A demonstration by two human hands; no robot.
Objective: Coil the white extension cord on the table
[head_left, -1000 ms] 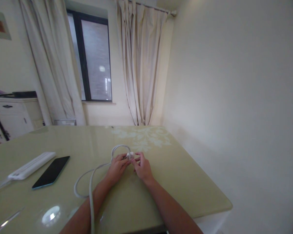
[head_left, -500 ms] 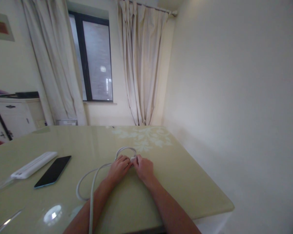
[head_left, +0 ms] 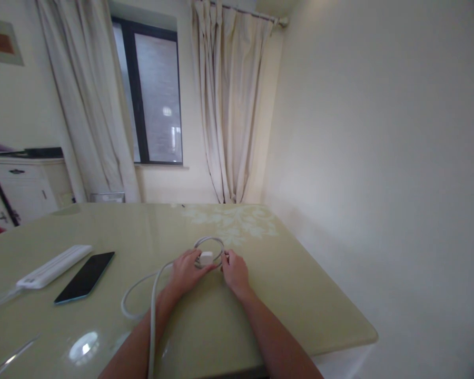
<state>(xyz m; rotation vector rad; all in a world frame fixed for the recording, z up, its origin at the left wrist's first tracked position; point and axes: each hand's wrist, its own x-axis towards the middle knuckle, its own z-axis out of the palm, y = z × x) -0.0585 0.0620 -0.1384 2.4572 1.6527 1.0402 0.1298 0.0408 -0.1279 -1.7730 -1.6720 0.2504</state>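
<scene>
White cable (head_left: 153,295) — one, looped on the worktop (head_left: 300,295) — ends at one white plug (head_left: 206,258), held in the left hand (head_left: 185,271). Just right of the plug, the right hand (head_left: 234,271) pinches the loop. Well left of the plug — one phone (head_left: 85,277), one power strip (head_left: 55,266).

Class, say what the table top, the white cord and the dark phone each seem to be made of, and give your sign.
Table top: likely glass or lacquer, glossy; it shows bright reflections. Cord: probably soft plastic sheath, matt white; it bends into loose loops. Phone: glass-like face, smooth black; frame too small to tell.
</scene>
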